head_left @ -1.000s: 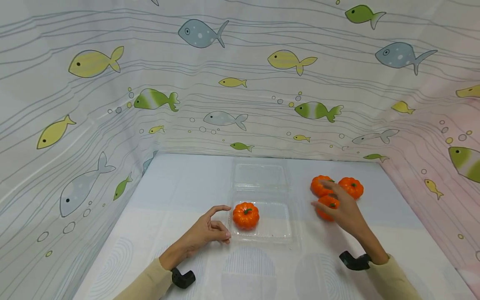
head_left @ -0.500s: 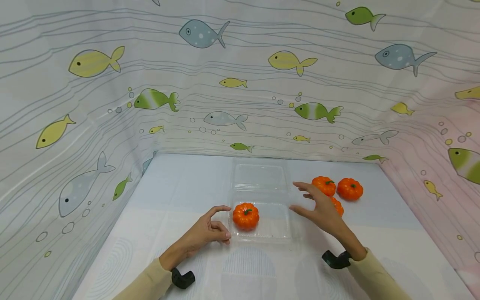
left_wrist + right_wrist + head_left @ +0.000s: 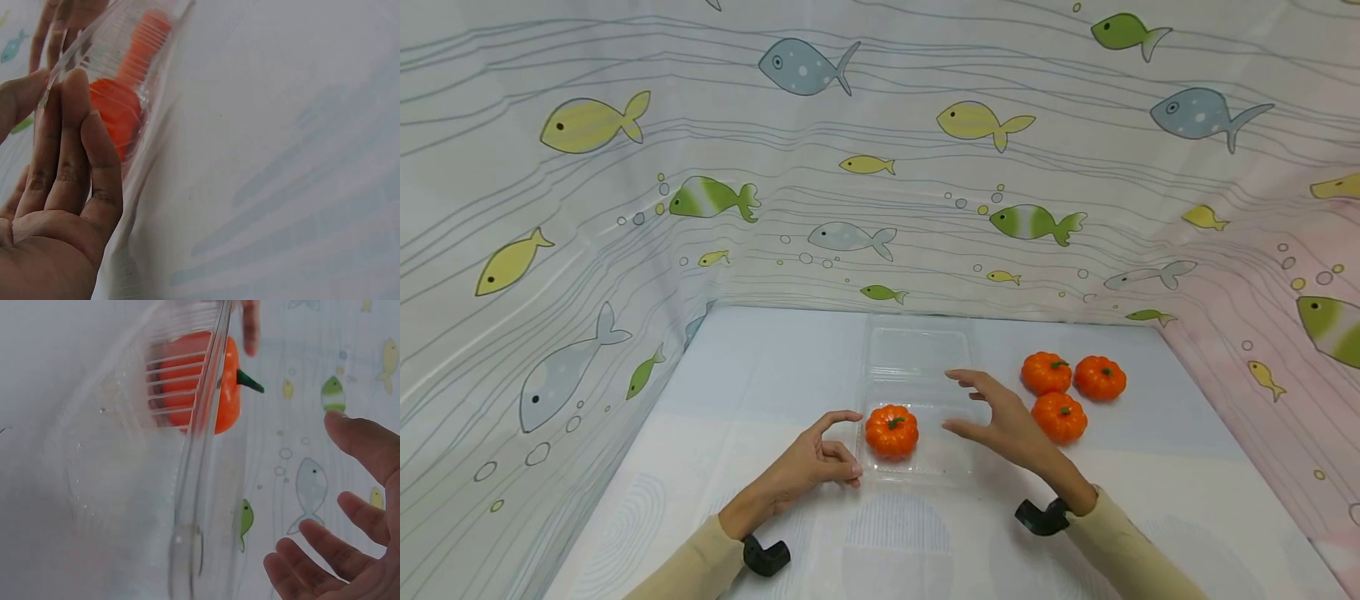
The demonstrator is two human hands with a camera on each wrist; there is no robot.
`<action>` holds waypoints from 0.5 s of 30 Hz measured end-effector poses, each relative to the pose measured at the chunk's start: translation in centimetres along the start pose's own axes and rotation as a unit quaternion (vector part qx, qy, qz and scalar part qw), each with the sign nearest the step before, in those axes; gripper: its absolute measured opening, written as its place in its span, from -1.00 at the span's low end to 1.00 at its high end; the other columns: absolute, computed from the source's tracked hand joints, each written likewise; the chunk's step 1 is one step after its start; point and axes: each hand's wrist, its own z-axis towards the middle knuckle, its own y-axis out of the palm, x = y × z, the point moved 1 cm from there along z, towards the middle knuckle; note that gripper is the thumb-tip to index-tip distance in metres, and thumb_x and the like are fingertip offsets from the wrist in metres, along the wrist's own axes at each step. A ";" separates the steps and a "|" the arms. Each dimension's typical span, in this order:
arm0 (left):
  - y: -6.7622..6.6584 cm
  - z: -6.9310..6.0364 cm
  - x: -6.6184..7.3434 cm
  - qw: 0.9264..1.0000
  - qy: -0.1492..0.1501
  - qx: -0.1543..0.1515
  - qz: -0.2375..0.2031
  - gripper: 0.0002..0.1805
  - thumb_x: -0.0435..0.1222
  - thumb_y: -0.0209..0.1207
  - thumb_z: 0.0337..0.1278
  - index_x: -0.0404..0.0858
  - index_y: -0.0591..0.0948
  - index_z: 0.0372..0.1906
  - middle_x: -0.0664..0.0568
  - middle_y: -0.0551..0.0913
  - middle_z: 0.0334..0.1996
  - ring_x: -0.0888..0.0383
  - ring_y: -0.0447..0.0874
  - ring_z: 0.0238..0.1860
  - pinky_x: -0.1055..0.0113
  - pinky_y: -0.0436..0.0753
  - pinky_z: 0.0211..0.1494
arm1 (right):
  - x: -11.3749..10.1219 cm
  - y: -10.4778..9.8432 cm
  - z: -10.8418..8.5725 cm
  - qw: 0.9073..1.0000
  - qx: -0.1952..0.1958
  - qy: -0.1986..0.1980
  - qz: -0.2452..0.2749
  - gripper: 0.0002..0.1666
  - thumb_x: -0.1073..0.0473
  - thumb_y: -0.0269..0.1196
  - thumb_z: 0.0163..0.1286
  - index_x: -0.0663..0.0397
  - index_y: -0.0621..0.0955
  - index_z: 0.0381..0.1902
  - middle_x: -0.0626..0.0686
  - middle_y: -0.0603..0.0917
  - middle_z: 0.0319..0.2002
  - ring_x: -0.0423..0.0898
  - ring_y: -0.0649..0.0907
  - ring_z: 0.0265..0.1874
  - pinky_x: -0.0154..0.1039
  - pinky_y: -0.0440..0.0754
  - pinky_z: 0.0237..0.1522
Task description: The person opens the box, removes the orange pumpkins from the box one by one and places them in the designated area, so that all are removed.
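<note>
A clear plastic clamshell container (image 3: 951,465) lies unfolded, its lid (image 3: 919,350) laid back behind the base. Inside the base, at the left, sits a small orange pumpkin (image 3: 892,432) with a green stem. My left hand (image 3: 811,462) pinches the left rim; in the left wrist view its thumb and fingertips (image 3: 76,87) meet on either side of the plastic edge. My right hand (image 3: 1003,425) hovers over the right part of the base, fingers spread and holding nothing. In the right wrist view the container's wall (image 3: 203,469) stands between that camera and part of the pumpkin (image 3: 228,394).
Right of the container, three more orange pumpkins stand grouped on the pale tabletop (image 3: 760,358): a back-left one (image 3: 1046,372), a back-right one (image 3: 1101,378) and a front one (image 3: 1060,417). Fish-printed fabric (image 3: 917,192) encloses the back and sides.
My right hand has moved left, from over the grouped pumpkins to above the container, uncovering the front pumpkin. The left hand and the container hold their place.
</note>
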 end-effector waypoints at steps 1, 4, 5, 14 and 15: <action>0.0 0.0 0.0 1.000 0.001 0.000 0.000 -0.05 -0.39 0.44 0.18 -0.11 0.17 0.57 -0.18 0.74 -0.30 -0.12 0.79 -0.25 0.05 0.73 0.00 | -0.2 0.2 0.1 1.000 -0.004 0.001 0.002 -0.12 -0.11 0.53 0.24 -0.20 0.43 0.47 -0.02 0.50 0.39 0.08 0.54 0.29 0.21 0.58 0.19; 0.0 -0.1 0.1 1.000 0.002 -0.002 -0.001 -0.05 -0.39 0.44 0.18 -0.13 0.16 0.57 -0.17 0.74 -0.30 -0.10 0.80 -0.26 0.05 0.73 -0.01 | -0.8 1.0 0.3 1.000 -0.020 0.003 0.009 -0.12 -0.10 0.54 0.24 -0.21 0.44 0.47 -0.04 0.50 0.39 0.12 0.55 0.28 0.23 0.59 0.17; 0.0 -0.1 0.1 1.000 0.002 -0.003 -0.001 -0.05 -0.39 0.44 0.18 -0.13 0.16 0.57 -0.16 0.74 -0.30 -0.09 0.80 -0.26 0.06 0.73 -0.01 | -0.9 1.3 0.4 1.000 -0.025 0.003 0.009 -0.12 -0.10 0.54 0.24 -0.21 0.44 0.47 -0.04 0.50 0.39 0.14 0.55 0.27 0.24 0.59 0.17; 0.0 -0.1 0.0 1.000 0.003 -0.004 -0.002 -0.06 -0.41 0.42 0.18 -0.15 0.16 0.57 -0.14 0.74 -0.31 -0.07 0.80 -0.27 0.09 0.73 -0.01 | -1.6 3.9 1.1 0.997 -0.069 -0.015 0.016 -0.12 0.01 0.54 0.25 -0.09 0.43 0.47 0.02 0.51 0.37 0.21 0.53 0.28 0.21 0.58 0.19; 0.0 -0.1 0.0 1.000 0.002 -0.003 -0.003 -0.06 -0.41 0.43 0.18 -0.14 0.16 0.57 -0.14 0.74 -0.32 -0.07 0.80 -0.27 0.09 0.73 -0.01 | -1.7 4.1 1.1 0.997 -0.073 -0.015 0.016 -0.12 0.01 0.54 0.25 -0.08 0.43 0.47 0.04 0.51 0.37 0.21 0.53 0.28 0.20 0.59 0.19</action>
